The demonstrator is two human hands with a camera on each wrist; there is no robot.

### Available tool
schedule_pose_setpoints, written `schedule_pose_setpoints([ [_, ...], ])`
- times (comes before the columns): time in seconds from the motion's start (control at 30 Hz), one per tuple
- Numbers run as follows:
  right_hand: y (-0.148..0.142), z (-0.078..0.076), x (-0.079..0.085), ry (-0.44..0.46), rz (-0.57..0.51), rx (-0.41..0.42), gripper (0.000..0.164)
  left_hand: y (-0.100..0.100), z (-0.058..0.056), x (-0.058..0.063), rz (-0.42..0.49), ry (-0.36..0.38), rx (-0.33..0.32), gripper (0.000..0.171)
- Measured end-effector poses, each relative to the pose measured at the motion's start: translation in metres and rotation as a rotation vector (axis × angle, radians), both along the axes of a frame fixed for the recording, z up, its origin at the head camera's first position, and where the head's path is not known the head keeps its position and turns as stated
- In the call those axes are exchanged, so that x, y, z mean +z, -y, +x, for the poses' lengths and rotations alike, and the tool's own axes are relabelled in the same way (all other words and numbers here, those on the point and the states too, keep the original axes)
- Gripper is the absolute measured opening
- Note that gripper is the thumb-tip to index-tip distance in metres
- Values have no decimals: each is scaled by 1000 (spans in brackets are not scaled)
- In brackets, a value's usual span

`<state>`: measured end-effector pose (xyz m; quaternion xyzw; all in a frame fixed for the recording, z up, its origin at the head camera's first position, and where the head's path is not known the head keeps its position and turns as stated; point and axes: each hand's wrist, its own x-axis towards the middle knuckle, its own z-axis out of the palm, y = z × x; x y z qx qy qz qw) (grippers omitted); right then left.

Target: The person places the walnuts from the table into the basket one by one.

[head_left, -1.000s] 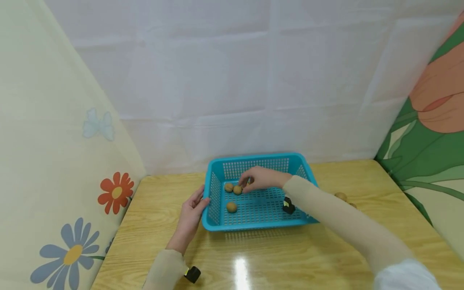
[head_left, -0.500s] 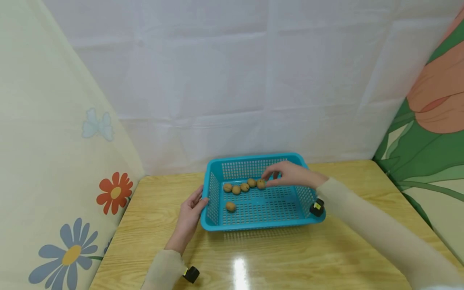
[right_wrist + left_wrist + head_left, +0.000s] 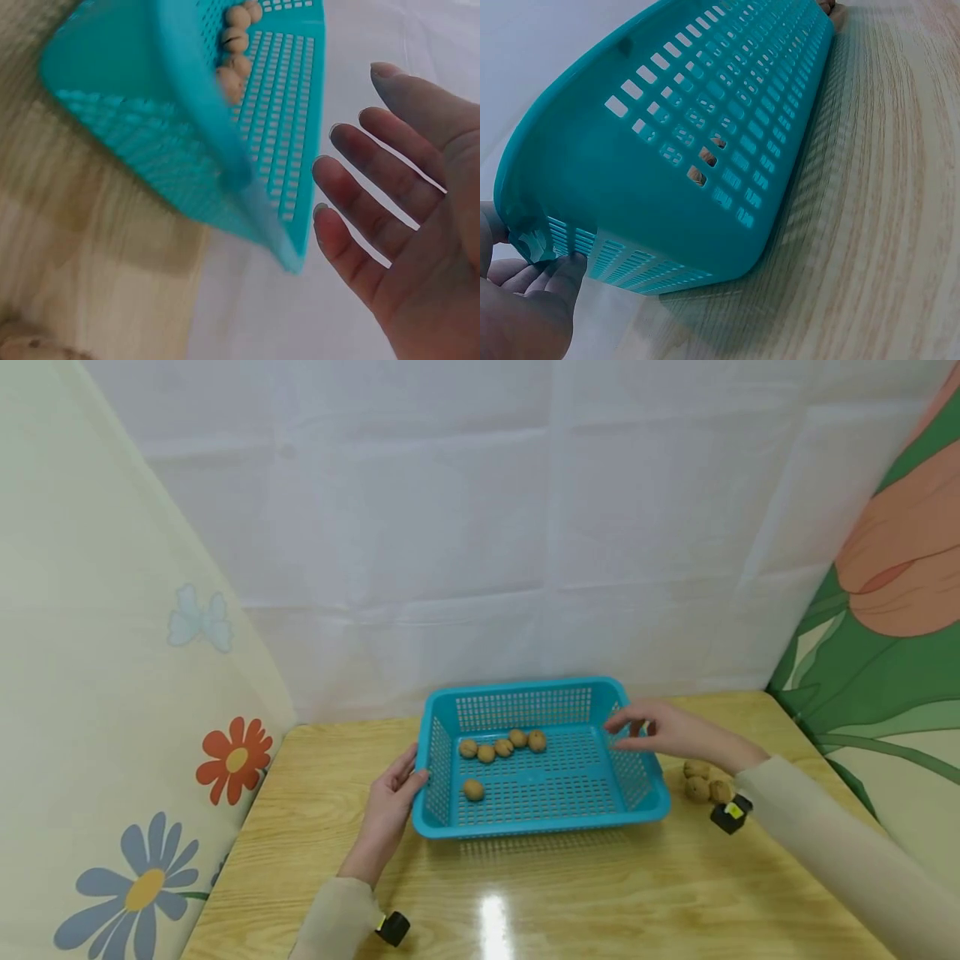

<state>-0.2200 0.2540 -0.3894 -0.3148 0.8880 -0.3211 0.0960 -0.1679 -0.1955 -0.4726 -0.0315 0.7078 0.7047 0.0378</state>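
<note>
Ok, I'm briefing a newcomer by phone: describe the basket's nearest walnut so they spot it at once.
On the table stands a blue basket. In the head view, look inside it, toward the near left corner, for the walnut. It lies alone, apart from the uneven row of five walnuts farther back.

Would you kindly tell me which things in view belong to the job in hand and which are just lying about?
Apparently in use:
blue basket
left hand, holding it
six walnuts inside
walnuts beside it
right hand, empty

Just there:
table
white backdrop
flowered panels
wrist cameras
</note>
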Motion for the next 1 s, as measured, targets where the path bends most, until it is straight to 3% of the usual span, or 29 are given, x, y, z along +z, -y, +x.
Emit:
schedule_pose_setpoints([
  [0.6, -80, 54, -34, -129, -28, -174, 32, 0, -3, -1, -3, 5, -10, 60],
  [1.0, -119, 76, -86, -243, -47, -262, 36, 0, -3, -3, 9, 0, -6, 59],
])
